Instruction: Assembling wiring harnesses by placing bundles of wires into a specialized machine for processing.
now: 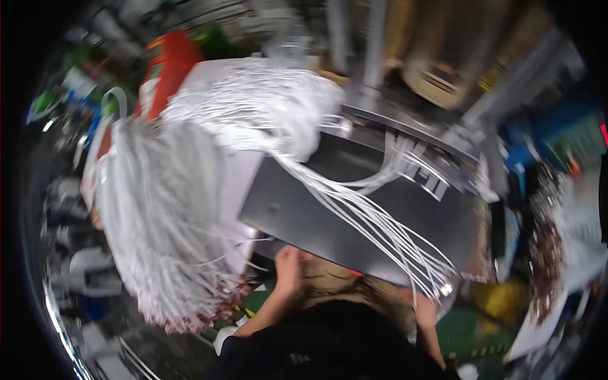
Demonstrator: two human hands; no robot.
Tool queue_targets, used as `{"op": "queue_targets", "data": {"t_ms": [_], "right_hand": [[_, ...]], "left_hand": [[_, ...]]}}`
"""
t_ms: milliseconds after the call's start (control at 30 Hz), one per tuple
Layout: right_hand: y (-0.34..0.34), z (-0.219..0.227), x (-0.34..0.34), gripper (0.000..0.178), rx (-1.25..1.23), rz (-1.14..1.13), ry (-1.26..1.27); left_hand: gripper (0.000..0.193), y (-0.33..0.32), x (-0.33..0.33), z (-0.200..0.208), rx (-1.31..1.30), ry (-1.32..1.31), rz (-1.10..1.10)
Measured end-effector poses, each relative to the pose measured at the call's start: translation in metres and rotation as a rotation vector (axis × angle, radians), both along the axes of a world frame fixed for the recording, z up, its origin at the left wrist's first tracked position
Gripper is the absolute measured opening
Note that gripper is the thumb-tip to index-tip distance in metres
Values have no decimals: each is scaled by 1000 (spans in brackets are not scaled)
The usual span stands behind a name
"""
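A dark metal tabletop (304, 209) lies before me, and a loose bundle of thin white cables (373, 218) runs across it toward the near right corner. At the table's near edge is my left hand (289, 269), bent inward; its fingers are blurred and partly hidden. My right hand (425, 307) is low at the near right corner, right by the bright ends of the cables. Whether it grips them cannot be made out through the blur. Several bundled strips (399, 161) lie at the table's far side, under a metal frame.
Left of the table hangs a thick sheaf of white cables (164, 196) with reddish ends. A big pile of white cables (253, 95) lies beyond it, near an orange object (174, 60). A metal machine part (411, 120) stands over the far side. More reddish-ended cables (546, 266) are at right.
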State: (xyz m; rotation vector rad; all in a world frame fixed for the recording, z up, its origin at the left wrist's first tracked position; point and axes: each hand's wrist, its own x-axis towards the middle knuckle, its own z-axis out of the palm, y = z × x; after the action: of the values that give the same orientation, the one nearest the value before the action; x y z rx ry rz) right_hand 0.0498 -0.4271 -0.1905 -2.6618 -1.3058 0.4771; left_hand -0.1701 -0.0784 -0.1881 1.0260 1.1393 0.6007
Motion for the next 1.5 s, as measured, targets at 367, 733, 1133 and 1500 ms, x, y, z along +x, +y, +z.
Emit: {"op": "queue_targets", "data": {"t_ms": [367, 733, 1133, 1500], "right_hand": [[2, 163, 104, 42, 893, -318, 1044], [149, 163, 138, 30, 627, 164, 218], [-159, -73, 63, 34, -94, -667, 893], [-125, -152, 34, 22, 672, -1080, -176]], "left_hand": [[46, -32, 81, 127, 1312, -86, -794], [49, -21, 193, 143, 1606, 106, -1267], [27, 109, 144, 184, 1568, 926, -1246], [28, 157, 127, 193, 1179, 415, -873]]}}
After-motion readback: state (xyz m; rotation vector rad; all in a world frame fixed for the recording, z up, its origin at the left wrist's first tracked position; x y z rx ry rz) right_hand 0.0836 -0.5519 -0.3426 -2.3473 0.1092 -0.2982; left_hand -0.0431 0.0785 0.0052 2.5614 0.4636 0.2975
